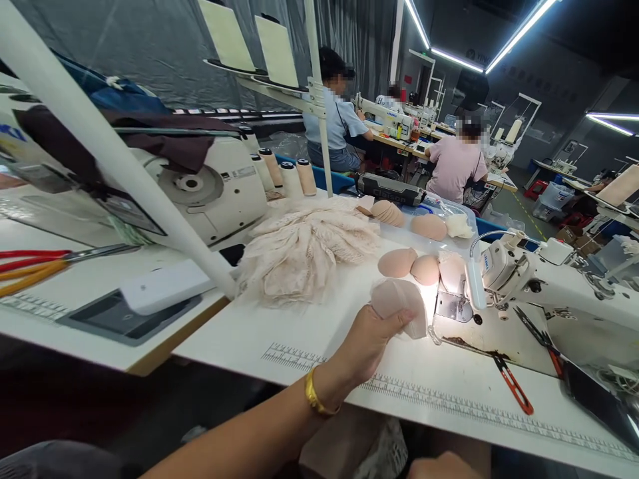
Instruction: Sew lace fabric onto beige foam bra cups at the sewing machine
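Scissors [60, 258] with red and yellow handles are laid flat at far left. A heap of frilly cream lace [304, 249] is piled mid-table. A domed foam cup [399, 303] is pinched in the closed left hand [372, 342], lifted near the sewing machine [524, 279], probably for feeding. Right hand: barely seen, grip cannot be told.

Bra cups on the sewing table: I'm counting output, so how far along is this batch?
Nothing visibly finished. In hand: the left hand holds one padded cup beside the sewing machine. Left: loose cups and a lace pile lie unjoined on the table. The right hand is barely in view.
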The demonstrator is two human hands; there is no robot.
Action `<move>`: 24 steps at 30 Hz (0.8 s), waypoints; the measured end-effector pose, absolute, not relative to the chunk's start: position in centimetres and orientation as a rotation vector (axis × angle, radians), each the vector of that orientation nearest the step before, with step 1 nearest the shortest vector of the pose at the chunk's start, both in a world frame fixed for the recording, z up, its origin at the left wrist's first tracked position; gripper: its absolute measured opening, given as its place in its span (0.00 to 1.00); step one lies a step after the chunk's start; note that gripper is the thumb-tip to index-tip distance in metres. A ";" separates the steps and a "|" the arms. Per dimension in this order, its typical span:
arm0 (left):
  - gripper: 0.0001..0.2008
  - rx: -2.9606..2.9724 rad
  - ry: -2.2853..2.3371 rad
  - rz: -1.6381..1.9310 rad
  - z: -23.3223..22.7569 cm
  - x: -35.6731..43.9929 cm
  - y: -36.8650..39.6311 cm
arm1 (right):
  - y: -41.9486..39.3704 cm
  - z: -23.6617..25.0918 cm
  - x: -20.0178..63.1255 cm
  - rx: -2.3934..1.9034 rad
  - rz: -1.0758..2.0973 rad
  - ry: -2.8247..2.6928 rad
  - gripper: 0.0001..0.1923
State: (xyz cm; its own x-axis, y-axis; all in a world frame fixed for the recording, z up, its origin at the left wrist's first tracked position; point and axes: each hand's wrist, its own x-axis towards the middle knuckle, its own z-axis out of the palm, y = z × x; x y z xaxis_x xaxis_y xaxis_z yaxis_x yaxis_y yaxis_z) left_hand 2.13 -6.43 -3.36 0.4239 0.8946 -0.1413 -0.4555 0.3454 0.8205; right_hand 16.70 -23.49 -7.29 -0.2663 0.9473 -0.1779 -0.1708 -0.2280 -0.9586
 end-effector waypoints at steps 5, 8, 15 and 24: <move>0.19 0.985 0.597 0.767 -3.9 2.3 -8.5 | -20.0 -6.3 17.4 -1.190 1.185 -0.867 0.40; 0.21 0.983 0.461 0.634 -4.0 2.6 -9.5 | -18.3 -6.0 16.3 -1.151 1.008 -0.710 0.48; 0.18 0.618 0.491 0.786 -3.6 2.6 -7.7 | -18.8 -7.8 15.5 -1.192 0.931 -0.690 0.48; 0.16 0.527 0.485 0.746 -3.5 3.2 -7.8 | -18.9 -8.1 16.2 -1.237 0.858 -0.700 0.49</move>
State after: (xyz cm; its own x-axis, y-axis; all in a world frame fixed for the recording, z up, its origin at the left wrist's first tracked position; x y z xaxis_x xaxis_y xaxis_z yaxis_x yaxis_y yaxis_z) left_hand 3.20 -7.82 -3.49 0.6381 0.7368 -0.2235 -0.5035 0.6188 0.6030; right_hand 16.20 -18.91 -8.06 0.5156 0.8568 0.0004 -0.1723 0.1041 -0.9795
